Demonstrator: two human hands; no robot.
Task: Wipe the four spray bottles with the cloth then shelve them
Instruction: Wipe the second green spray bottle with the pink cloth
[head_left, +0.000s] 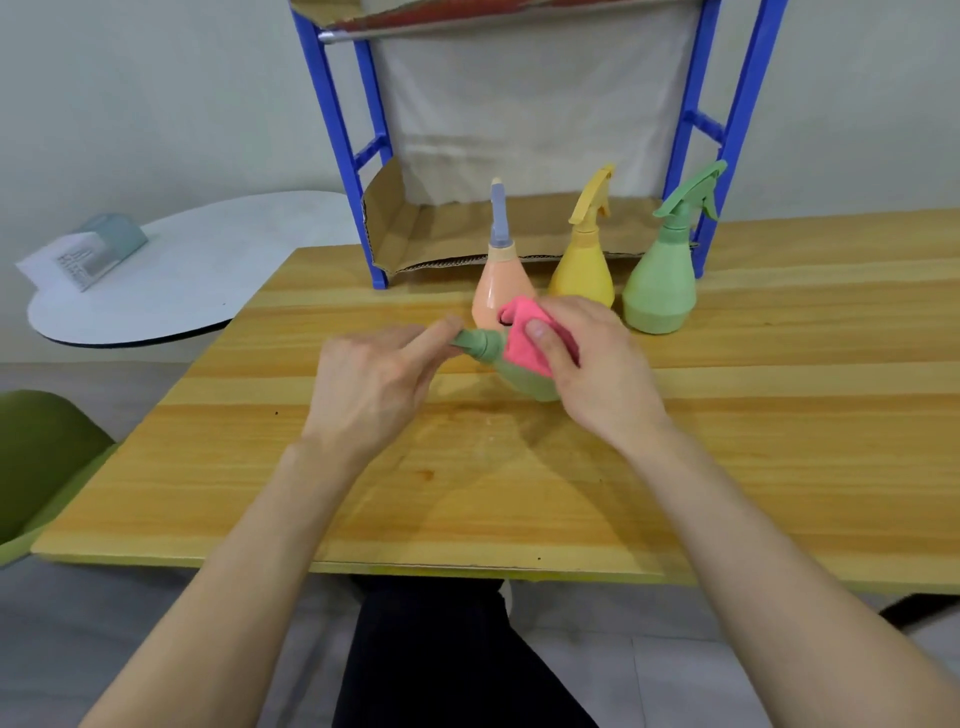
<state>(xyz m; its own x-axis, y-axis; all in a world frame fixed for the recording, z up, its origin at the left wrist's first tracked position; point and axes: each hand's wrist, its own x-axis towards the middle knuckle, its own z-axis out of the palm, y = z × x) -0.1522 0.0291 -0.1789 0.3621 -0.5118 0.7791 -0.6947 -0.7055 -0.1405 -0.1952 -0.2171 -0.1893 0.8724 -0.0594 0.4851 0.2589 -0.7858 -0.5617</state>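
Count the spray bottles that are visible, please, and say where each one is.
4. The held green bottle lies sideways between both hands. The peach bottle, yellow bottle and standing green bottle stand in a row on the table before the shelf. None seems hidden.

Green spray bottle (524, 376) tipped sideways above surface, neck pointing left, pink cloth (524, 332) pressed over body. Peach bottle (500, 296), yellow bottle (584, 270), second green bottle (660, 286) upright in row before blue shelf (337, 130).

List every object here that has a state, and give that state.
held green bottle: tipped sideways, being wiped
pink cloth: pressed on it by right hand
left hand: gripping its nozzle
peach bottle: upright
yellow bottle: upright
green bottle: upright
shelf: holds no bottles
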